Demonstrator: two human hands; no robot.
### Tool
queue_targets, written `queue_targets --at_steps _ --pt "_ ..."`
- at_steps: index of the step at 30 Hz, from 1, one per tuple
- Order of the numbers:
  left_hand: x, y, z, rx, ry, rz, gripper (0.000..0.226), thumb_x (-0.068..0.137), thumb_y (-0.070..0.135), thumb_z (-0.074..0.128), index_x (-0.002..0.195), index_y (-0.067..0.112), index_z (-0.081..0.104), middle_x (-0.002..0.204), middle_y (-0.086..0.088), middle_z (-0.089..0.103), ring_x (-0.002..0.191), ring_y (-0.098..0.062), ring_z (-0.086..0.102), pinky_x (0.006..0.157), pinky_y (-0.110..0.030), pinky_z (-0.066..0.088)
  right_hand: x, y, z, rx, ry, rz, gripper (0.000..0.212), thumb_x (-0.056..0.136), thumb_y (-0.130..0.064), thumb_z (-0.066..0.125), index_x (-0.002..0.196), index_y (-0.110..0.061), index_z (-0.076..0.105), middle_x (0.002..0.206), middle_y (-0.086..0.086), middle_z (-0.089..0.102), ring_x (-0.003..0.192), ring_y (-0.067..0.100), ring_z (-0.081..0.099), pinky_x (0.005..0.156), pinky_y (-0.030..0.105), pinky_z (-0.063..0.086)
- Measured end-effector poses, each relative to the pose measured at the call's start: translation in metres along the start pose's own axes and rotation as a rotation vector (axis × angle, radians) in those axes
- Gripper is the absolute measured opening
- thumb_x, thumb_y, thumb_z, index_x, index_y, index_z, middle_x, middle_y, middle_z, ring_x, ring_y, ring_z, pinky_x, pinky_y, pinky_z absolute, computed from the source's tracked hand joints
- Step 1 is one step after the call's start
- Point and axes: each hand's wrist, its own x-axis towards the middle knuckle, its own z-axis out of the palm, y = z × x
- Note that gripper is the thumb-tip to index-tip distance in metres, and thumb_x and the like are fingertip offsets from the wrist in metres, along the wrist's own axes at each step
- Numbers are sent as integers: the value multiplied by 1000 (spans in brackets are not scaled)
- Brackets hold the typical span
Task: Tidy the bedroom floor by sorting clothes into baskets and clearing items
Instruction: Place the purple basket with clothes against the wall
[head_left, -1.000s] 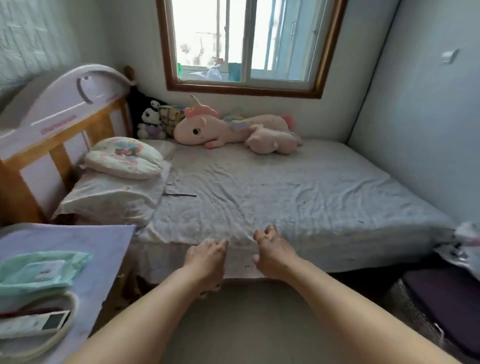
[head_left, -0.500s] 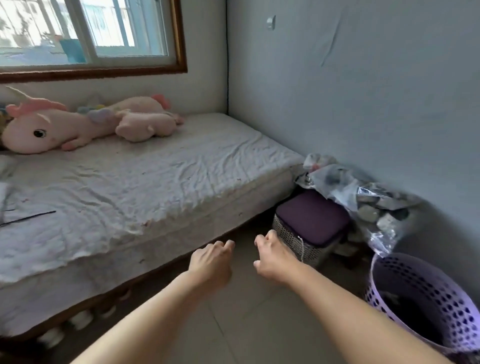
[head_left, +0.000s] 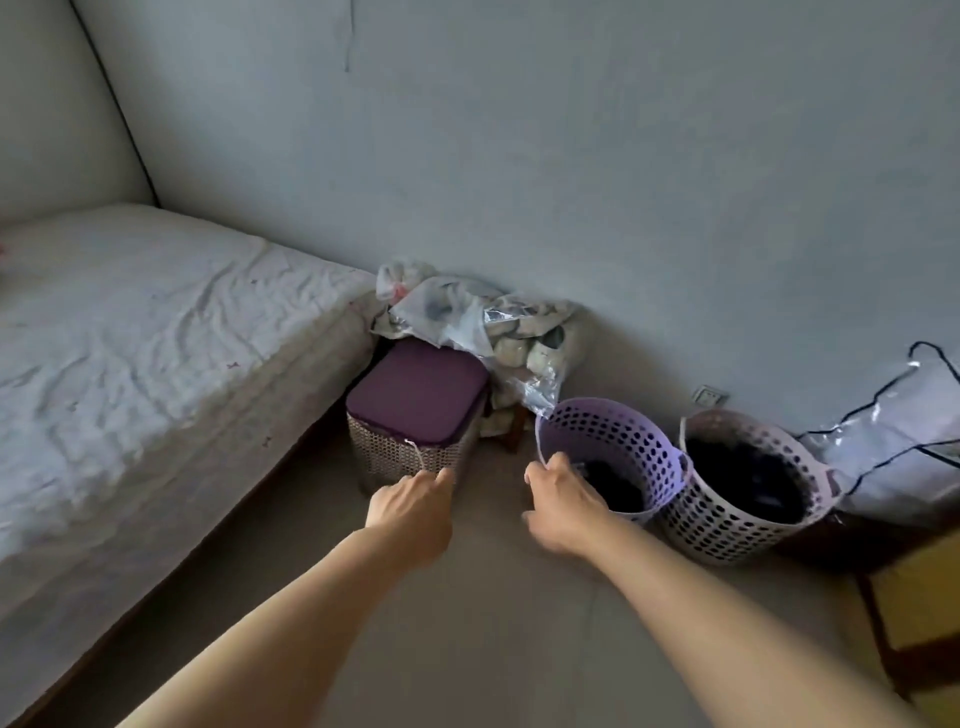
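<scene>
Now both arms held out over floor. Left hand (head_left: 410, 512) seen from back, fingers loosely curled, nothing gripped. Right hand (head_left: 563, 501) likewise loosely curled, nothing held. Purple basket (head_left: 613, 441) just beyond right hand, dark clothes inside. Pink basket (head_left: 727, 525) further right, touching purple one, dark clothes inside. Purple-topped stool (head_left: 415, 400) just beyond left hand, bed (head_left: 135, 332) to its left.

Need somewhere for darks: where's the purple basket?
In the head view, the purple basket stands on the floor right of centre, between the purple-lidded box and the pink basket.
</scene>
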Motion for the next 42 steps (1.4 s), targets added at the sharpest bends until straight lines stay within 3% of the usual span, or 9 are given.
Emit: queue_targets --at_steps 10,23,33,42 --pt "77 105 27 60 -86 232 38 87 20 47 124 21 41 120 -3 53 114 -25 53 80 -35 41 1 124 -9 80 23 212 30 90 -16 52 117 -8 44 125 12 35 114 31 44 92 38 43" --pt "213 267 71 41 -131 210 35 87 18 49 122 19 43 115 -3 54 111 -25 54 77 -34 41 118 316 -26 112 -21 174 40 89 -17 55 126 -9 42 129 13 33 117 31 44 92 37 42" --pt "324 276 127 9 -270 142 35 90 24 48 124 19 41 117 -3 53 113 -25 53 81 -35 42 230 377 -2 117 -120 175 39 88 -16 54 124 -8 41 125 13 41 116 31 45 92 37 41" --pt "425 275 237 -12 -392 142 35 93 30 48 125 21 39 123 -1 51 116 -22 50 89 -34 40 338 414 82 193 -209 260 32 84 -11 54 115 -8 47 118 12 44 113 28 44 92 30 38"
